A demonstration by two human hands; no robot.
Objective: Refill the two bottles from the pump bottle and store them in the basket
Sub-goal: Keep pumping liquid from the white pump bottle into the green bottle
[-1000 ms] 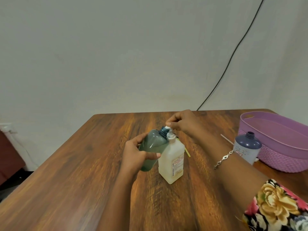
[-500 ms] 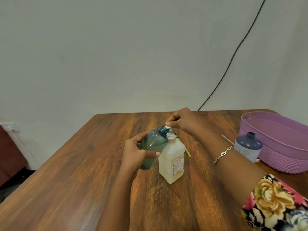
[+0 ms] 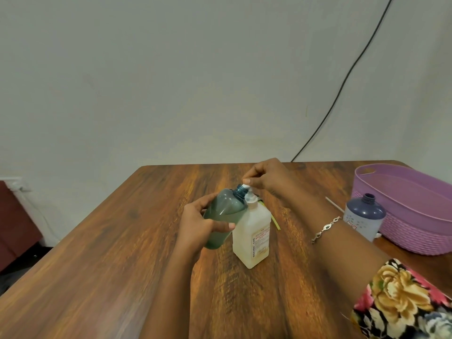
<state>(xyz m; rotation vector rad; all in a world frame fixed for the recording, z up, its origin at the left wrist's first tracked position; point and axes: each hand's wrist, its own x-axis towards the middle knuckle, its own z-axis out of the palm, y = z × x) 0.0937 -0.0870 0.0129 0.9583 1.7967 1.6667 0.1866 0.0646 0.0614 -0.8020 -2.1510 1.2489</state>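
A white pump bottle stands upright in the middle of the wooden table. My left hand grips a translucent green bottle, tilted so its open blue neck sits right under the pump's nozzle. My right hand rests on the white pump head, fingers curled over it. A second bottle, blue-grey with its cap off, stands at the right, touching the purple basket, which looks empty.
A black cable runs down the white wall to the table's far edge. A thin white stick and a yellow-green strip lie on the table behind the bottles. A dark red object stands at the left, off the table.
My right hand has risen slightly above the pump head. The green bottle stays held at the nozzle, and nothing else has moved.
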